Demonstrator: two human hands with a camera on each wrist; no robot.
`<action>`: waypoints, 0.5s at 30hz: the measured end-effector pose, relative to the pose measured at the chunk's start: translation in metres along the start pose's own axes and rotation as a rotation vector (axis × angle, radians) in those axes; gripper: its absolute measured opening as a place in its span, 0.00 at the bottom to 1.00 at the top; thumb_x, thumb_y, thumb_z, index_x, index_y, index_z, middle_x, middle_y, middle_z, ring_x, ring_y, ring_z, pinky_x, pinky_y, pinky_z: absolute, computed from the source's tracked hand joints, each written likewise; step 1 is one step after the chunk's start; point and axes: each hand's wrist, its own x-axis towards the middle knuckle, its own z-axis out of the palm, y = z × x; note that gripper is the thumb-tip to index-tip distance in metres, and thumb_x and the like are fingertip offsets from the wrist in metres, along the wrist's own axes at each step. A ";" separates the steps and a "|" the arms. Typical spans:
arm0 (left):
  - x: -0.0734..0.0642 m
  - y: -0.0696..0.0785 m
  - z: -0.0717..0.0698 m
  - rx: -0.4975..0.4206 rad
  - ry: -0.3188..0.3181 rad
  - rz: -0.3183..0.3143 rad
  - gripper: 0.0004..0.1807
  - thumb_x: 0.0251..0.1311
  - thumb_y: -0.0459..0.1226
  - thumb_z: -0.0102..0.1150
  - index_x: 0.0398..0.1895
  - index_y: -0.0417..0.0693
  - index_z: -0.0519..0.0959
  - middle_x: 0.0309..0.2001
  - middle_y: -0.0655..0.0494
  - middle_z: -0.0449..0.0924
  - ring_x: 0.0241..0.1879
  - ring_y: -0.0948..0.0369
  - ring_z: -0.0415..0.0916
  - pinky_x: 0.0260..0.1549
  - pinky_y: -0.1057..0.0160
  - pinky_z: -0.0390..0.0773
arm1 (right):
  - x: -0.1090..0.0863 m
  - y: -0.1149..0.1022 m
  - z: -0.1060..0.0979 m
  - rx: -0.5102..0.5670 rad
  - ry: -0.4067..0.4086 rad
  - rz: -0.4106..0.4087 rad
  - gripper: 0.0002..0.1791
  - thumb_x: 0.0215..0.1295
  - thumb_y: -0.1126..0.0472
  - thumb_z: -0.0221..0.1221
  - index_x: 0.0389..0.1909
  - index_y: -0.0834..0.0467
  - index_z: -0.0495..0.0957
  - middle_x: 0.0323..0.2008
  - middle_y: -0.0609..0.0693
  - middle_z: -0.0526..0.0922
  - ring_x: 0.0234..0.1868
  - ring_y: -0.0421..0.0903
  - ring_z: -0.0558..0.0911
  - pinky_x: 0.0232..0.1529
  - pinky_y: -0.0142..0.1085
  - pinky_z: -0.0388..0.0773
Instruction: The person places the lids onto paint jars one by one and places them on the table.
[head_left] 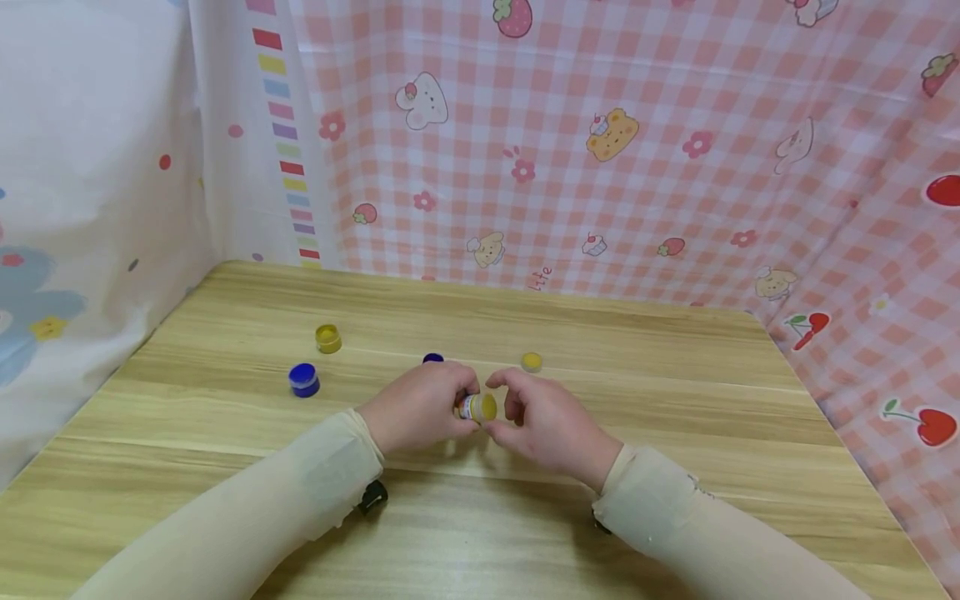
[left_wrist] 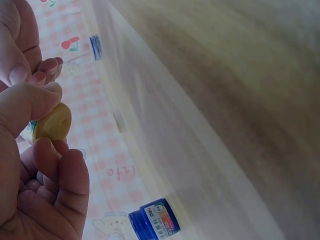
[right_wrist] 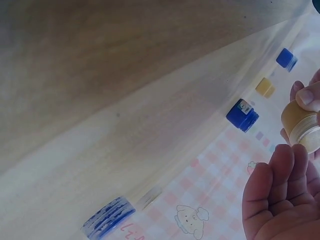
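My left hand point(head_left: 423, 408) pinches a small yellow paint jar point(head_left: 477, 407) between thumb and fingers. The jar is tipped on its side above the table, its label partly covered by the hand and its yellow end toward the right. In the right wrist view, a clear ridged rim point(right_wrist: 306, 129) shows on the jar's end that faces the right hand. Beside it, my right hand point(head_left: 551, 421) has its thumb and fingers loosely bent around a gap, fingertips close to that end. Behind the left hand stands a blue paint jar point(left_wrist: 156, 220), mostly hidden in the head view.
On the wooden table point(head_left: 675, 400), another blue jar point(head_left: 303, 381) and a yellow jar point(head_left: 327, 339) stand at the left. A flat yellow lid point(head_left: 532, 362) lies beyond the right hand. A ridged blue lid point(right_wrist: 108, 218) shows in the right wrist view. Patterned curtains point(head_left: 555, 208) border the table.
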 end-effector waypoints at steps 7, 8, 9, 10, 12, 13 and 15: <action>0.000 0.001 0.000 0.004 0.003 0.002 0.10 0.57 0.38 0.76 0.34 0.50 0.80 0.32 0.62 0.79 0.31 0.67 0.74 0.34 0.69 0.78 | 0.000 0.001 0.001 -0.002 0.012 0.000 0.16 0.64 0.61 0.71 0.51 0.56 0.80 0.23 0.40 0.74 0.22 0.34 0.70 0.27 0.29 0.71; 0.000 0.001 0.000 0.004 0.002 0.002 0.10 0.57 0.38 0.76 0.34 0.50 0.80 0.32 0.62 0.79 0.31 0.67 0.74 0.34 0.69 0.78 | 0.000 0.001 0.001 -0.002 0.012 0.004 0.17 0.64 0.60 0.71 0.51 0.56 0.80 0.23 0.40 0.74 0.22 0.34 0.70 0.27 0.29 0.71; 0.000 0.001 0.000 0.005 0.002 0.001 0.10 0.57 0.38 0.76 0.34 0.50 0.80 0.32 0.62 0.79 0.31 0.67 0.74 0.34 0.68 0.78 | 0.000 0.001 0.001 -0.002 0.011 0.006 0.18 0.64 0.60 0.71 0.52 0.57 0.79 0.23 0.40 0.74 0.22 0.34 0.70 0.27 0.29 0.71; 0.000 0.001 0.000 0.004 0.002 0.001 0.10 0.57 0.38 0.76 0.34 0.50 0.80 0.32 0.62 0.79 0.31 0.67 0.74 0.34 0.68 0.78 | 0.000 0.001 0.001 -0.002 0.010 0.007 0.18 0.64 0.60 0.71 0.52 0.57 0.79 0.23 0.40 0.75 0.22 0.34 0.70 0.26 0.29 0.71; 0.000 0.000 0.001 0.005 0.001 0.000 0.10 0.57 0.38 0.76 0.34 0.50 0.80 0.32 0.63 0.80 0.31 0.67 0.74 0.34 0.68 0.78 | -0.001 0.001 0.001 -0.002 0.010 0.005 0.20 0.63 0.60 0.72 0.53 0.57 0.79 0.23 0.41 0.75 0.23 0.34 0.71 0.26 0.29 0.71; 0.000 0.000 0.001 0.004 0.001 -0.001 0.10 0.57 0.38 0.76 0.34 0.50 0.80 0.32 0.63 0.80 0.31 0.67 0.74 0.34 0.68 0.78 | -0.001 0.001 0.001 -0.002 0.009 0.003 0.20 0.63 0.61 0.72 0.54 0.57 0.78 0.23 0.41 0.75 0.23 0.34 0.71 0.27 0.29 0.71; 0.001 0.000 0.000 0.005 0.000 -0.002 0.10 0.58 0.38 0.76 0.34 0.50 0.81 0.32 0.63 0.80 0.31 0.67 0.74 0.34 0.69 0.78 | -0.001 0.001 0.001 0.002 0.008 0.004 0.19 0.63 0.61 0.72 0.53 0.56 0.79 0.23 0.41 0.74 0.22 0.34 0.70 0.26 0.29 0.71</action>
